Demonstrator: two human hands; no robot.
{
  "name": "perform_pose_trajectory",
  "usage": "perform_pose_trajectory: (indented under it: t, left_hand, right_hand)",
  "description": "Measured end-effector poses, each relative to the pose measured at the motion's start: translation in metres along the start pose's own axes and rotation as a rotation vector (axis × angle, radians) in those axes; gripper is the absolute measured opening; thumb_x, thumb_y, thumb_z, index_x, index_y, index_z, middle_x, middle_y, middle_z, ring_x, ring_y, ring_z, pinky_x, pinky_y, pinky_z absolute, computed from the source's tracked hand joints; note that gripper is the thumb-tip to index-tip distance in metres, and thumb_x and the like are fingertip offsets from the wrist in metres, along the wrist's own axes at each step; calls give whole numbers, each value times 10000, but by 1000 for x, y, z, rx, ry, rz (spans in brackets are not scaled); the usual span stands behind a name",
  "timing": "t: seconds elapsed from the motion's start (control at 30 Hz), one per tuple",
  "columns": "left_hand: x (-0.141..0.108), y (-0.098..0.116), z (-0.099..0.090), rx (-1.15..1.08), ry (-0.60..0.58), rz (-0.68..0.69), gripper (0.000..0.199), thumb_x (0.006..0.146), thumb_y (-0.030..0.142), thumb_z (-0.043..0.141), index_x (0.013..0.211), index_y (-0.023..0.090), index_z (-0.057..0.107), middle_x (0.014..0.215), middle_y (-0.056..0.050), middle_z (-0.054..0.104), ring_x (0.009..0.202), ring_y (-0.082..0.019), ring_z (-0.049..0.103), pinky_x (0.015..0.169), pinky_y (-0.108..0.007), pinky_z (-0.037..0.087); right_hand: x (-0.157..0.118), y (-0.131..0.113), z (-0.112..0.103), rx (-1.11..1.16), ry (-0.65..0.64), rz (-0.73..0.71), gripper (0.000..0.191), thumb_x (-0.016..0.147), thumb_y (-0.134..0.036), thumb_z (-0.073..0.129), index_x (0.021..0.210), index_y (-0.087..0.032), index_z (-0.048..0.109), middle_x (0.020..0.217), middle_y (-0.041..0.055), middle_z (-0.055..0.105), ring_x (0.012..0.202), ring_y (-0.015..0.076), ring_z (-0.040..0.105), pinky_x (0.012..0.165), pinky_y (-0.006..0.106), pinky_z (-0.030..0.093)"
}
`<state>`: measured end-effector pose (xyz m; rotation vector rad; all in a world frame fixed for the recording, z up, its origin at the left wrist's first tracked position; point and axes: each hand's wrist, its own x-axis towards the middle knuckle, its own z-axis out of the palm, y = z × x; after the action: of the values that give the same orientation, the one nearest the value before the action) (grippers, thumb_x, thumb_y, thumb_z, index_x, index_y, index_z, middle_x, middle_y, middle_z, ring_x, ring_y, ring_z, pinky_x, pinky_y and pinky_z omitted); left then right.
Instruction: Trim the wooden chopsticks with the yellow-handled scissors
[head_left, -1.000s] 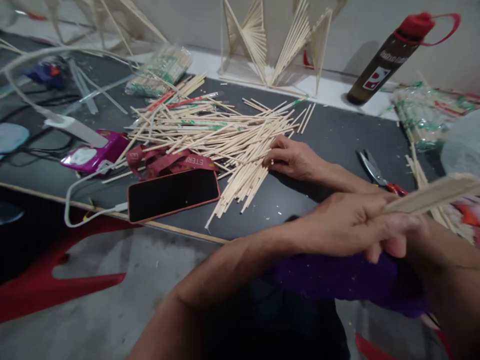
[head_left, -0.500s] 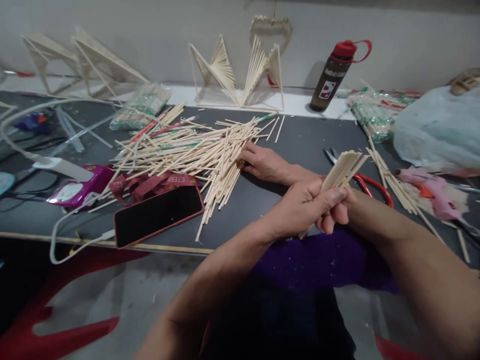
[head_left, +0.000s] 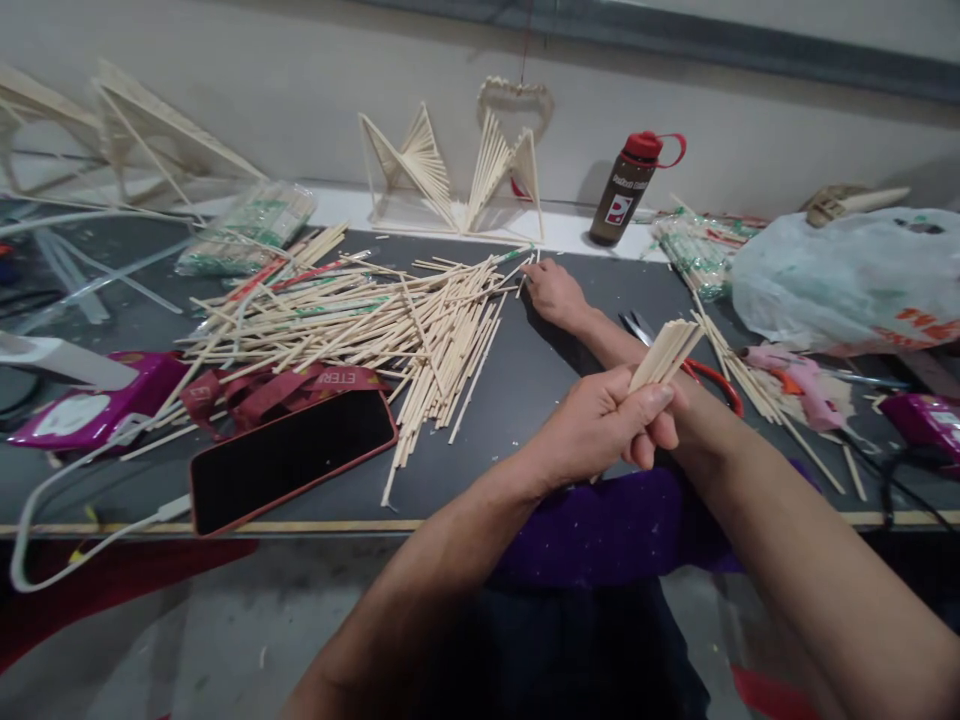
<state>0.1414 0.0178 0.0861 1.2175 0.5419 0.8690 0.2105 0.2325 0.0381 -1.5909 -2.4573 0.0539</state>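
My left hand (head_left: 611, 420) is closed round a bundle of thin wooden sticks (head_left: 664, 358), whose ends fan out above the thumb. My right arm crosses beyond it, and my right hand (head_left: 555, 292) reaches the far right edge of a loose pile of similar sticks (head_left: 442, 340). Its fingers are bent and pressed together at a short loose stick (head_left: 520, 287); the fingertips are partly hidden. Red-handled scissors (head_left: 720, 385) lie partly covered by my right forearm.
A phone (head_left: 292, 460), red lanyard (head_left: 300, 388) and purple pack (head_left: 142, 395) lie left. Stick frames (head_left: 427, 170) and a bottle (head_left: 622, 190) stand along the wall. A pink glue gun (head_left: 806, 390) and plastic bag (head_left: 847, 270) are right.
My right hand has moved from the pile's right side to its far corner. My left hand still grips the bundle. The view has shifted, and one stick now lies across the pile.
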Motion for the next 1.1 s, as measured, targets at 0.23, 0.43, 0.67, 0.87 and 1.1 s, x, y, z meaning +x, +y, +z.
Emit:
perform_pose_trajectory:
  t: [0.23,0.43,0.67,0.87,1.1]
  left_hand:
    - [-3,2,2,23,-23,-6,279,958,400,480,923,156,611,700,-7,634,501,-56,538,516,-186,426]
    - [-3,3,3,-21,-22,31,247,958,377,502,942,151,601,700,12,620,483,-39,527,509,-171,429]
    - [-3,3,3,-20,6,30,276,953,405,517,920,145,604,675,13,621,474,-39,514,488,-164,420]
    - [-4,4,4,-52,1,31,280,952,411,515,938,146,608,681,17,614,474,-40,516,496,-170,423]
    - [-7,6,3,-74,-13,-2,327,950,451,507,932,144,618,714,-6,619,501,-49,538,516,-181,429]
  right_hand:
    - [5,-16,8,9,8,-58,391,968,-268,361,1263,-188,606,1275,147,597,1131,302,536,965,469,441]
    - [10,-60,20,120,34,-198,350,939,-157,347,1175,-155,605,1264,157,589,1079,275,549,929,429,470]
    - [21,-74,30,279,60,-205,331,894,-109,359,1164,-156,544,1249,155,566,1112,270,535,933,440,480]
    - [18,-55,18,222,85,-241,356,950,-169,321,1201,-175,573,1241,115,595,1130,241,548,958,385,465]
    - [55,-18,-1,-107,114,-161,553,898,-25,323,1396,-188,497,1395,132,518,1170,281,520,936,421,467]
